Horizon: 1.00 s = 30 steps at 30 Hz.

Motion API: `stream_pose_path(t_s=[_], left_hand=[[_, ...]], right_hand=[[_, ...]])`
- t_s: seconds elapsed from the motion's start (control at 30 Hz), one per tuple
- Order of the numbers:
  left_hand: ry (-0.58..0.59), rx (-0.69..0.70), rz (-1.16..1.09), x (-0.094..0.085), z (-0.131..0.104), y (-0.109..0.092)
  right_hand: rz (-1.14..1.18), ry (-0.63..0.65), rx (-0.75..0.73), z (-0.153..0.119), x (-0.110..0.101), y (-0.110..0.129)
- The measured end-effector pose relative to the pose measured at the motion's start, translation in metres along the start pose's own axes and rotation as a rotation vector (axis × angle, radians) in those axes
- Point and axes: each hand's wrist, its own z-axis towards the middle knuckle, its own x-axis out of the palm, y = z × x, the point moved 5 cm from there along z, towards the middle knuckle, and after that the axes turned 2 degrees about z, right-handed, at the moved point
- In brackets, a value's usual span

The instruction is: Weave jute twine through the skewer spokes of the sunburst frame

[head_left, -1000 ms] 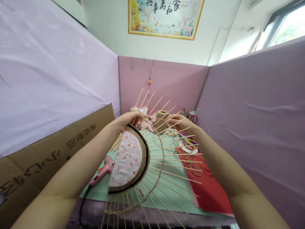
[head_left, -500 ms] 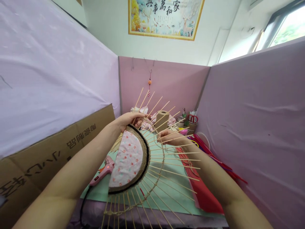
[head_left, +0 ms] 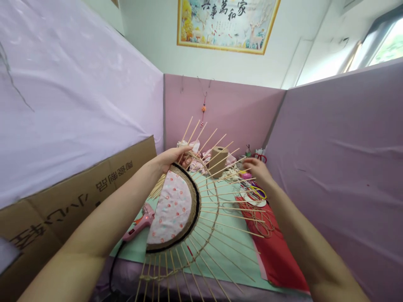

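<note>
A half-round, fan-like piece of pale floral cloth, edged with tan and black braid, stands tilted in front of me. Thin bamboo sticks radiate from its rim, and a ring of twine runs across them. My left hand is closed on the upper end of the piece, fingers around the sticks there. Beyond the stick tips on the right, my right hand has its fingers drawn together; whatever they pinch is too small to make out. A red mark shows on one lower stick.
A pink glue gun lies left of the piece on the green mat. Behind stand a brown twine roll and pink cloth. Yellow-handled scissors and loose twine rest by a red sheet. Cardboard leans left.
My right hand has moved right, away from the twine ring to beyond the stick tips. My left hand keeps its hold. The whole view has shifted slightly.
</note>
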Motion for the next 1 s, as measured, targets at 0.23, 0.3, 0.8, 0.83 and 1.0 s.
stream_pose_path(t_s=[0.23,0.3,0.8,0.83,1.0], left_hand=[[-0.025,0.017,-0.014,0.000,0.004,0.000],[-0.035,0.018,0.007,0.004,0.002,-0.002],[-0.062,0.023,0.049,0.010,-0.003,-0.006],[-0.058,0.030,0.038,0.010,-0.004,-0.006],[-0.040,0.045,0.036,0.008,-0.007,-0.007]], right_hand=[[-0.287,-0.099,-0.770,-0.063,0.022,0.133],[-0.453,0.036,-0.951,-0.086,0.059,0.156],[-0.700,0.059,-1.037,-0.087,0.119,0.154],[-0.644,0.034,-1.023,-0.086,0.114,0.154],[-0.347,-0.082,-0.942,-0.084,0.080,0.158]])
